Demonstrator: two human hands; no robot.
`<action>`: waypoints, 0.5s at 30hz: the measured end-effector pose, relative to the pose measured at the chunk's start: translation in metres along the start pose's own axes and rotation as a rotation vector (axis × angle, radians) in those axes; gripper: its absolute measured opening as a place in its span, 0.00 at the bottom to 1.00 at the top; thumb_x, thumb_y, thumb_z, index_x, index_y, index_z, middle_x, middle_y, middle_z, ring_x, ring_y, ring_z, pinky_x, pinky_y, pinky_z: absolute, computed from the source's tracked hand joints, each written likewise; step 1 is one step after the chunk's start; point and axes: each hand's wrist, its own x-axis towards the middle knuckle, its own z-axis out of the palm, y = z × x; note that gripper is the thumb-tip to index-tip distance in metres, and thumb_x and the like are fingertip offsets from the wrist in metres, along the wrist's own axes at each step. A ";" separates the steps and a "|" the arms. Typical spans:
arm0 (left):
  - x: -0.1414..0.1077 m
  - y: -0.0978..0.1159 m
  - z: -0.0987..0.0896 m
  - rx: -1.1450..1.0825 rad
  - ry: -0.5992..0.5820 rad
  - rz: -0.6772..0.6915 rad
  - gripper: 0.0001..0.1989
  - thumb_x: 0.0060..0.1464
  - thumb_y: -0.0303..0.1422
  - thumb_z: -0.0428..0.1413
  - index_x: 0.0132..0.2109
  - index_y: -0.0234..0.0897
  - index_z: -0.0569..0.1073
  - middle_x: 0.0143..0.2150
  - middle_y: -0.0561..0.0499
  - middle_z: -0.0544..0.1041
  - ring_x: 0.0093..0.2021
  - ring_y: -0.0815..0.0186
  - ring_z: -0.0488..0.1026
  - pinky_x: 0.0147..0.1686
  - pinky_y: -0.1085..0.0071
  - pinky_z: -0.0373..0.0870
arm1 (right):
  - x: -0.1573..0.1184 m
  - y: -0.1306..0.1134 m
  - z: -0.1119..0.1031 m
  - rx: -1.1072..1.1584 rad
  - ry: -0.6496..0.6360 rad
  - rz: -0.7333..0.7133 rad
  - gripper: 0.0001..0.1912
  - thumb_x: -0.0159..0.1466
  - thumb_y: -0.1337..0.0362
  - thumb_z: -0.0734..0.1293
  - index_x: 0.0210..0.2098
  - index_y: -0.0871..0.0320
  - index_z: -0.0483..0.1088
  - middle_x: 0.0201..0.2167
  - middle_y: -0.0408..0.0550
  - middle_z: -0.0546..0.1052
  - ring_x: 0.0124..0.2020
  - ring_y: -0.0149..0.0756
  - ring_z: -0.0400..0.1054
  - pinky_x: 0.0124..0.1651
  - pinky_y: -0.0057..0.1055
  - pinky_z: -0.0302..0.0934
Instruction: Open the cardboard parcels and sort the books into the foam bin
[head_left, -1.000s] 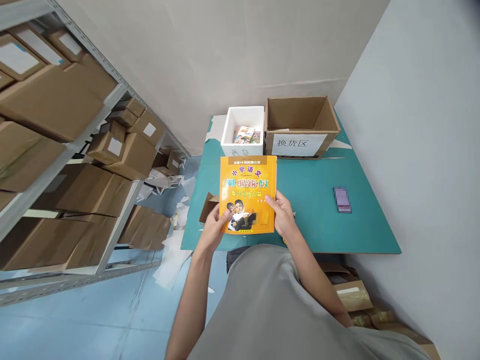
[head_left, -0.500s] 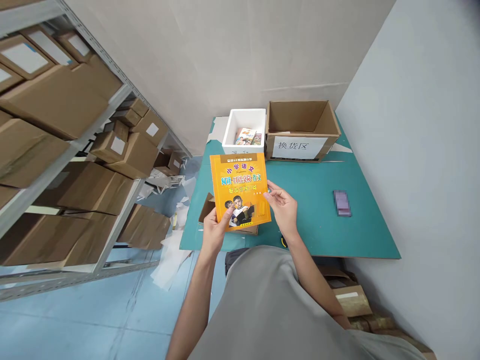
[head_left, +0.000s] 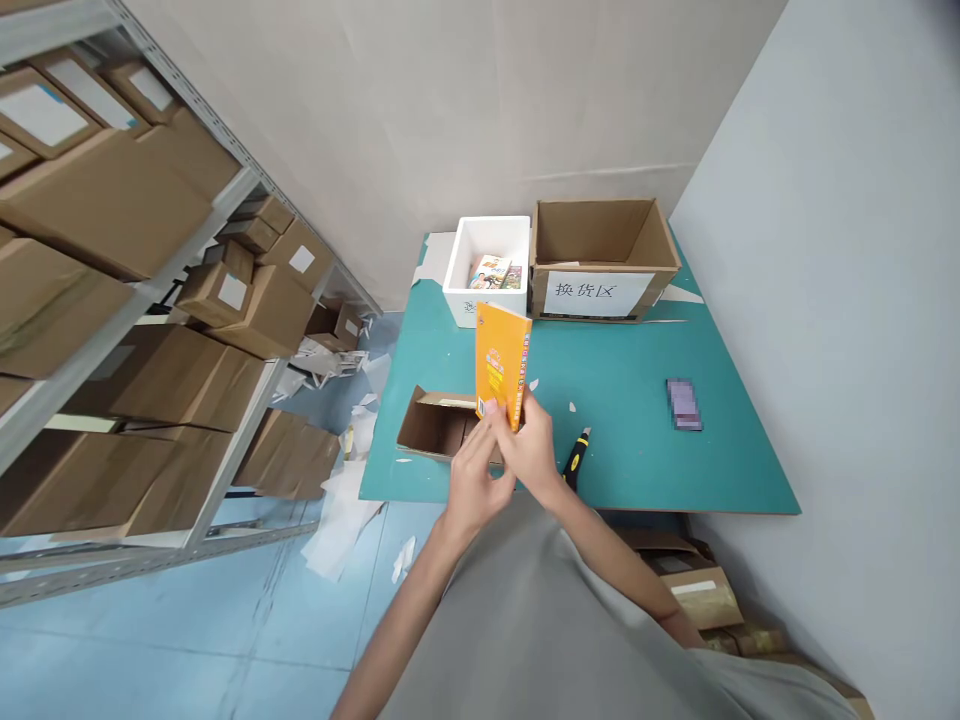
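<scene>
An orange paperback book point(head_left: 499, 345) stands upright above the green table, turned so its back cover and printed spine face me. My right hand point(head_left: 531, 448) grips it at the lower spine edge. My left hand point(head_left: 478, 475) is closed at the book's bottom, fingertips pressed to its lower part and touching the right hand. Behind the hands, a small open cardboard box point(head_left: 421, 425) sits on the table, its right part hidden. A black and yellow utility knife point(head_left: 577, 456) lies just right of my right wrist.
At the table's back stand a white foam box point(head_left: 459, 306) with books inside and a larger open carton point(head_left: 666, 285) bearing a paper sign. A blurred phone-like object point(head_left: 684, 405) lies to the right. Metal shelving point(head_left: 232, 430) with cartons lines the left; paper scraps point(head_left: 349, 510) litter the floor.
The book has been turned from its front cover to its back and spine. Both hands have come together at its bottom, uncovering the small box and the utility knife.
</scene>
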 end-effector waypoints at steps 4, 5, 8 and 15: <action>0.010 -0.008 -0.020 -0.126 0.092 -0.062 0.27 0.60 0.42 0.69 0.65 0.47 0.78 0.73 0.43 0.71 0.76 0.50 0.64 0.76 0.51 0.58 | 0.013 0.007 -0.015 0.176 0.001 0.059 0.22 0.67 0.41 0.72 0.47 0.50 0.80 0.49 0.49 0.86 0.53 0.52 0.79 0.57 0.46 0.75; 0.014 -0.011 -0.027 -0.173 0.188 -0.114 0.28 0.60 0.44 0.69 0.65 0.46 0.77 0.73 0.43 0.71 0.75 0.50 0.65 0.75 0.53 0.62 | 0.015 0.008 -0.020 0.251 -0.032 0.113 0.24 0.64 0.40 0.73 0.48 0.51 0.79 0.50 0.49 0.86 0.53 0.52 0.80 0.56 0.45 0.76; 0.021 -0.016 -0.043 -0.332 0.265 -0.301 0.30 0.58 0.50 0.69 0.62 0.41 0.79 0.67 0.39 0.77 0.68 0.49 0.74 0.63 0.58 0.76 | 0.017 0.011 -0.033 0.412 -0.113 0.271 0.29 0.59 0.39 0.78 0.49 0.52 0.79 0.50 0.50 0.86 0.54 0.55 0.81 0.53 0.46 0.78; 0.019 -0.006 -0.047 -0.421 0.175 -0.416 0.28 0.56 0.52 0.69 0.54 0.36 0.83 0.53 0.40 0.85 0.49 0.53 0.85 0.48 0.60 0.83 | 0.026 0.028 -0.044 0.137 -0.124 0.124 0.35 0.67 0.38 0.71 0.64 0.53 0.74 0.62 0.55 0.80 0.63 0.56 0.76 0.62 0.52 0.74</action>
